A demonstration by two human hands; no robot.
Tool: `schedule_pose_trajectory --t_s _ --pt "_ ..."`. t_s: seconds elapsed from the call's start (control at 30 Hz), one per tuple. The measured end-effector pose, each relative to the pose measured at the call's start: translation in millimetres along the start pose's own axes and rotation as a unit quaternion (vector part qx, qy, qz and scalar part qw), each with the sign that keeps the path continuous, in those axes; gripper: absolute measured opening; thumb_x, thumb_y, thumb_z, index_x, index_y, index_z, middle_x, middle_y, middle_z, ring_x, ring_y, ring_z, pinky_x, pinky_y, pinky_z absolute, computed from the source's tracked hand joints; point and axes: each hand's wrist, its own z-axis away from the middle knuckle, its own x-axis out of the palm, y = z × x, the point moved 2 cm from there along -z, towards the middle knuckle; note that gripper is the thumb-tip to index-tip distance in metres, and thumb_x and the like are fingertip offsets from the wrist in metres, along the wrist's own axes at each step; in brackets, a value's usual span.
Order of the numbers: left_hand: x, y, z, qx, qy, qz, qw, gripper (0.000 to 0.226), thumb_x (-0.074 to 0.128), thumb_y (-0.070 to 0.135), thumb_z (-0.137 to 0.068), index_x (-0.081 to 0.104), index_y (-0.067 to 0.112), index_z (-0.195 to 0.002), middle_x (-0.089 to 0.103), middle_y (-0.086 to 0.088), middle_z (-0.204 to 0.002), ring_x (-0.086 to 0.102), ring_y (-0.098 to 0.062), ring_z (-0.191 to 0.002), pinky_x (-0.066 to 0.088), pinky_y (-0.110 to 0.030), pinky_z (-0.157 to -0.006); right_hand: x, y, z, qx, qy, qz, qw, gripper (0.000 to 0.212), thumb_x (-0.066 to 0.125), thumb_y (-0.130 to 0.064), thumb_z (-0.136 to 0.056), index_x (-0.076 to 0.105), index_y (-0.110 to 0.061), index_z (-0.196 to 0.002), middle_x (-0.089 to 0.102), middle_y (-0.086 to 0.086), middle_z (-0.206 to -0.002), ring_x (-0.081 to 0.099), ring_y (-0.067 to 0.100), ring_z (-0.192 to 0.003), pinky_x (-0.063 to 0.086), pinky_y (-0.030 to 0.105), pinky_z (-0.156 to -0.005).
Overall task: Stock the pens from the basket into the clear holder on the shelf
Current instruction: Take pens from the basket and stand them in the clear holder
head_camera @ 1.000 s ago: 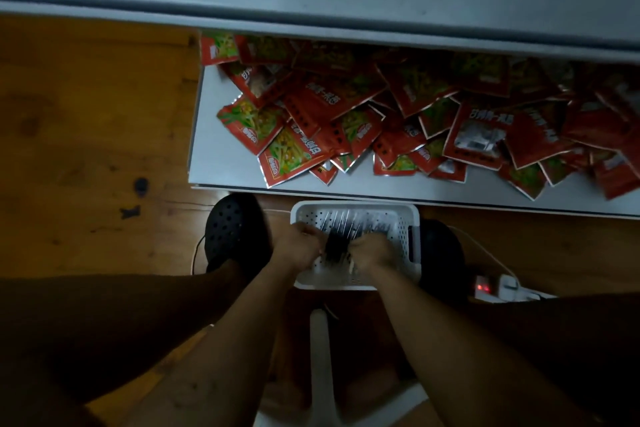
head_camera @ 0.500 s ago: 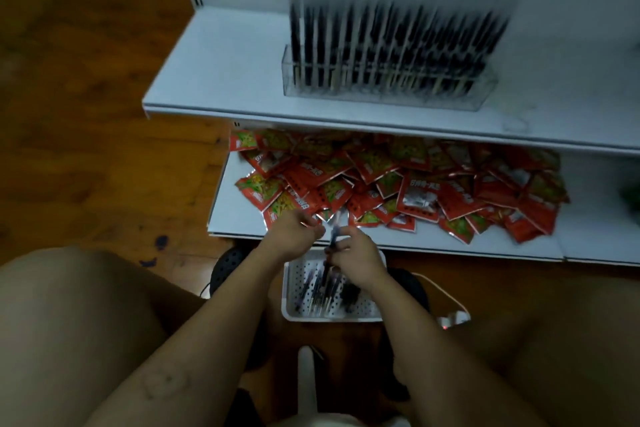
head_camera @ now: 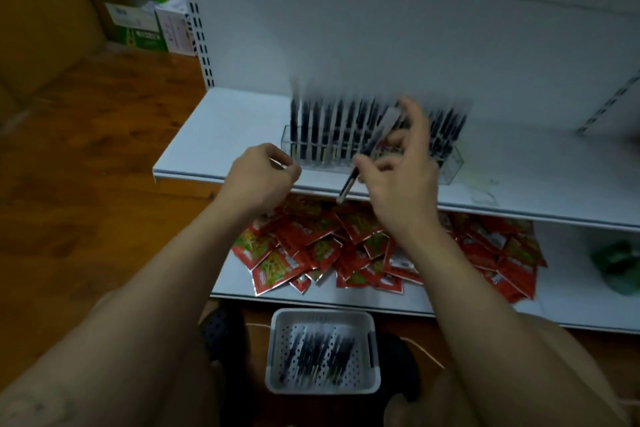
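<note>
Now that both hands have risen from the basket (head_camera: 322, 314) at lower centre, the right hand (head_camera: 405, 184) clamps its grip on pens (head_camera: 349, 185) before the clear holder (head_camera: 450, 172) mid-frame; left hand (head_camera: 259, 180) curled, contents unclear. Insertion looks next.

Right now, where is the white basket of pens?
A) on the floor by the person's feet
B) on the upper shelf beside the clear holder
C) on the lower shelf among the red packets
A: the white basket sits on the floor below the lower shelf, between two dark shoes, pens lying in it.
</note>
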Motion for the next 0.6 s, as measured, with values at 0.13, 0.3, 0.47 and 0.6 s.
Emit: schedule_pose_trajectory --t_s 0.13,0.3,0.47,0.6 --pt "-4.1 -2.6 -34.4 -0.018 0.054 0.039 0.998 0.028 0.061 0.035 -0.089 0.060 0.017 -0.111 0.065 -0.004 -0.099 0.062 -0.019 -0.082 0.049 -0.031 -0.068 3.0 -9.8 -44.8 -0.085 0.036 0.016 0.996 0.060 0.068 -0.016 -0.089 0.040 -0.028 -0.141 0.049 -0.019 -0.087 0.062 -0.003 -0.067 0.050 0.007 -0.066" --pt "4.0 -5.2 -72.1 -0.049 0.074 0.046 0.995 0.034 0.060 0.036 -0.089 0.058 0.017 -0.118 0.062 -0.004 -0.110 0.061 -0.022 -0.086 0.055 -0.039 -0.082 23.4 5.0 -77.7 -0.099 0.052 -0.006 0.994 0.052 0.064 -0.015 -0.091 0.045 -0.026 -0.137 0.051 -0.019 -0.088 0.064 0.004 -0.076 0.054 0.017 -0.071" --pt "8.8 -9.6 -93.1 -0.068 0.053 0.025 0.996 0.029 0.061 0.031 -0.089 0.061 0.016 -0.114 0.065 -0.007 -0.106 0.062 -0.023 -0.091 0.055 -0.039 -0.081 36.0 17.5 -90.5 -0.101 0.042 -0.012 0.994 0.053 0.065 -0.014 -0.090 0.046 -0.027 -0.138 0.053 -0.017 -0.088 0.063 0.003 -0.077 0.055 0.018 -0.075" --pt "7.7 -11.0 -97.9 -0.089 0.029 0.039 0.995 0.022 0.063 0.031 -0.090 0.063 0.015 -0.105 0.065 -0.005 -0.099 0.064 -0.023 -0.090 0.055 -0.035 -0.072 44.1 25.6 -89.8 -0.113 -0.002 0.040 0.993 0.044 0.063 -0.019 -0.092 0.053 -0.027 -0.134 0.052 -0.016 -0.079 0.056 0.001 -0.068 0.055 0.025 -0.077"
